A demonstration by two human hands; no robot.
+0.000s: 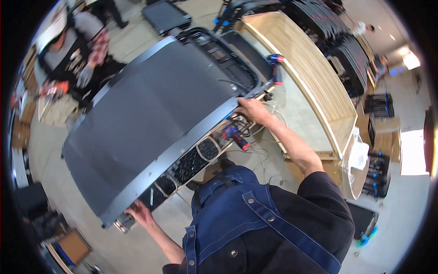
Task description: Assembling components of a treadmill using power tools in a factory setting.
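A large treadmill deck (137, 114) with a dark grey belt lies slantwise in front of me, its black motor end (219, 55) open at the far right. My right hand (252, 111) is closed over the near grey side rail (178, 146) close to the motor end. At the rail's near left end, my left hand (140, 213) grips the lower edge; its fingertips are partly hidden. A red and blue cordless drill (235, 138) lies below the rail beside my right hand. Speckled black padding (191, 162) shows on the support under the deck.
Across the deck, a co-worker (75, 59) in a white cap and grey glove bends near the far side. To the right stands a wooden bench (315, 77) with another cordless driver (276, 69) at its edge. Cables (262, 157) trail below. Black frames (315, 23) are stacked behind.
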